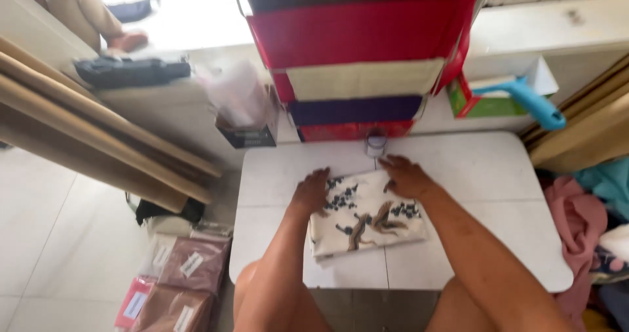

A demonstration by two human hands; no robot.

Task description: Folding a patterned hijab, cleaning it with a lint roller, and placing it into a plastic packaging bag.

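A folded cream cloth (367,222) with a dark blue and brown branch print lies in the middle of a small white table (498,175). My left hand (312,190) rests flat on the cloth's left edge, fingers spread. My right hand (406,175) presses down on its upper right corner, fingers apart. Neither hand grips anything. My forearms reach in from the bottom of the view.
A small clear jar (375,143) stands at the table's far edge. Behind it rises a stack of red, cream and purple fabric (360,63). Packaged cloths (187,273) lie on the floor at left, a blue tool (524,99) at right, and pink cloth (576,221) beside the table.
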